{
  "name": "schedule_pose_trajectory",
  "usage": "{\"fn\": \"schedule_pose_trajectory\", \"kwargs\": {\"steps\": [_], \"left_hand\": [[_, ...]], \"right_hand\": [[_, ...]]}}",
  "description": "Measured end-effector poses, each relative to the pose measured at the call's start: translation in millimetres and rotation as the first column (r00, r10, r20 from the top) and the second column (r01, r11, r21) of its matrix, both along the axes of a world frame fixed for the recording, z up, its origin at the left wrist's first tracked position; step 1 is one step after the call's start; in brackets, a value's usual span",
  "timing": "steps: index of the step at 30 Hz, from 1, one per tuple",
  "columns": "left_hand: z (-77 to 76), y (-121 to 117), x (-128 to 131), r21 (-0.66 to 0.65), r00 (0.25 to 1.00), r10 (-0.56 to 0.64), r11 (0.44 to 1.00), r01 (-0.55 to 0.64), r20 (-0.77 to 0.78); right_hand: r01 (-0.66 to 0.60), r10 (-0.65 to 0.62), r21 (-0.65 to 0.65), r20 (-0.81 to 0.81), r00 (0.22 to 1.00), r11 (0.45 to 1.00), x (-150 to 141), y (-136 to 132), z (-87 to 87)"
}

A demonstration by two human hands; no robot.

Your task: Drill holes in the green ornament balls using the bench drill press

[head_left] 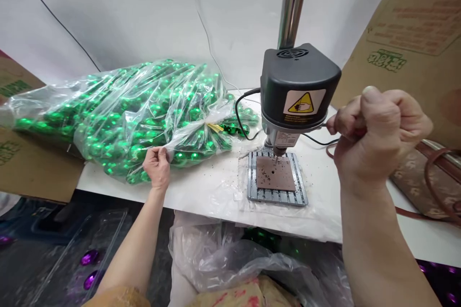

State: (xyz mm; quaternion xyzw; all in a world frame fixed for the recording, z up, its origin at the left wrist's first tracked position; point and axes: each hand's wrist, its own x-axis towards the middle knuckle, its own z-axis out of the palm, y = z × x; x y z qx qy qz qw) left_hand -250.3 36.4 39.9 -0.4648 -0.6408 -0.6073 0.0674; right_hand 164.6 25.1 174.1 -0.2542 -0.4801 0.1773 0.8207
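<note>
A clear plastic bag [118, 100] full of shiny green beads lies on the left of the table. My left hand [157, 168] is closed at its front edge, fingers pinching the film. To the right stands a small bench drill press [300, 81] with a black head and a warning label. My right hand [374, 139] is a fist around its feed lever, of which only a thin metal piece shows. Under the head, the drill bit [276, 159] points down at a brown board [270, 180] with a dark hole, lying on the slotted metal base [298, 196].
Dark shavings are scattered over the board. Cardboard boxes stand at left [39, 168] and right [406, 33]. A patterned bag [421, 182] with brown straps sits at right. Below the table edge hangs more clear plastic [230, 259]. A black cable [237, 110] loops from the drill.
</note>
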Motion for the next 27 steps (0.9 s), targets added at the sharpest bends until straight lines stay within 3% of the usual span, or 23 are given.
{"fn": "schedule_pose_trajectory", "kwargs": {"steps": [5, 7, 11, 13, 15, 17, 19, 21, 25, 27], "left_hand": [[-2.0, -10, -18, -0.01, 0.997, 0.069, 0.998, -0.069, -0.023], [-4.8, -14, -18, -0.064, 0.998, 0.041, 0.997, -0.044, -0.053], [-11.3, -26, 2, -0.062, 0.95, 0.015, 0.997, -0.036, -0.311], [-15.8, -30, 24, 0.004, 0.881, -0.051, 0.998, 0.06, -0.47], [-22.3, -27, 52, -0.044, 0.755, -0.29, 0.943, 0.329, -0.588], [-30.1, -14, 85, -0.215, 0.559, -0.569, 0.791, 0.573, -0.603], [-37.6, 10, 116, -0.366, 0.46, -0.719, 0.675, 0.641, -0.521], [-43.0, 40, 142, -0.444, 0.487, -0.752, 0.657, 0.609, -0.445], [-46.8, 96, 172, -0.558, 0.612, -0.715, 0.676, 0.481, -0.338], [-47.4, 116, 181, -0.586, 0.617, -0.719, 0.662, 0.466, -0.321]], "right_hand": [[0.003, -0.003, -0.002, -0.009, 1.0, 1.0, -1, 0, -0.3], [0.006, -0.006, -0.001, -0.016, 1.0, 1.0, -2, 1, 0.0], [0.008, -0.009, -0.012, -0.036, 0.999, 1.0, -2, 1, 0.5], [0.011, -0.011, -0.014, -0.044, 0.999, 1.0, -2, 2, 0.3], [0.009, -0.009, -0.006, -0.048, 0.999, 1.0, -2, 2, -0.3], [0.002, -0.002, 0.0, -0.05, 0.999, 1.0, -1, 2, -1.0], [0.0, 0.0, -0.003, -0.048, 0.999, 1.0, -1, 2, -1.5], [0.001, -0.001, -0.004, -0.041, 0.999, 1.0, -1, 2, -1.6], [-0.003, 0.003, 0.006, -0.017, 1.0, 1.0, 0, 1, -0.6], [0.002, -0.002, 0.005, -0.012, 1.0, 1.0, 0, 1, 0.0]]}}
